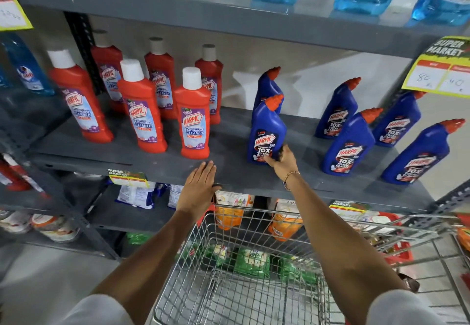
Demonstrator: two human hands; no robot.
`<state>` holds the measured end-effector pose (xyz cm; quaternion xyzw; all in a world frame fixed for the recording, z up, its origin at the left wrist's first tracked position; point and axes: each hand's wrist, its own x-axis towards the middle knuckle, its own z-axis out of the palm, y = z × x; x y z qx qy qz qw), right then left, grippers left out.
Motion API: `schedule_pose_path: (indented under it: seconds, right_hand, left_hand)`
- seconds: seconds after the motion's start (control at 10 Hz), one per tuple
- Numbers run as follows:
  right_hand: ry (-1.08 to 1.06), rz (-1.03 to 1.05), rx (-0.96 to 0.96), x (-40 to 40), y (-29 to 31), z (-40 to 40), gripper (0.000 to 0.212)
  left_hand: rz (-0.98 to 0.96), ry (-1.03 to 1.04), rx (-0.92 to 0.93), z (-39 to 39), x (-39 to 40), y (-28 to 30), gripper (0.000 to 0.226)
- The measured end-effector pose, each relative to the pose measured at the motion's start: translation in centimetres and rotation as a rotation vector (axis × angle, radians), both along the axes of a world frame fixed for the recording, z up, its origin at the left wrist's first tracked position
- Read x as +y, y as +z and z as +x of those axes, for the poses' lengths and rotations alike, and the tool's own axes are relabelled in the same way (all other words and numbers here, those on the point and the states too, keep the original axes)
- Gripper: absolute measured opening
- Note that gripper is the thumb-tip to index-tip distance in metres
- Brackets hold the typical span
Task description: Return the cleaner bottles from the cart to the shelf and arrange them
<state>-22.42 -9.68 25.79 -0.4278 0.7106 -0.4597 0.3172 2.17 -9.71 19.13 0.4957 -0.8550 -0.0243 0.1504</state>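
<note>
Bottles in red plastic point(146, 111) are standing at the left of the grey shelf point(122, 152), in two loose rows, three near and three far, with the labels turned to the aisle so a shopper can read them. The person's left hand point(199, 187) is lying flat on the near edge of the shelf, fingers stretched out and holding nothing; I think it is steadying the body while the other arm is reaching forward.

More to the right, the right hand point(281, 160) is closing around the low part of one blue bottle point(265, 131), thumb on the label side and the other fingers behind. This bottle is already standing on the shelf, upright, just in front of a second blue bottle point(268, 85). The grip is low, so the hand is probably turning or sliding it into line.

Four other blue bottles point(347, 146) are waiting at the far right, well apart from the held one.

Below, near the person, the wire cart point(203, 261) is showing no cleaner bottle, so the task seems almost finished.
</note>
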Motion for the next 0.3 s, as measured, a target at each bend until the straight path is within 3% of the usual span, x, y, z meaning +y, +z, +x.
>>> schedule_pose_path:
  seconds: [0.3]
  right_hand:
    - [-0.055,-0.052,0.005,2.9,1.4,1.8,0.074]
  left_hand:
    - [0.086,-0.027,0.050,0.4,0.5,1.2,0.067]
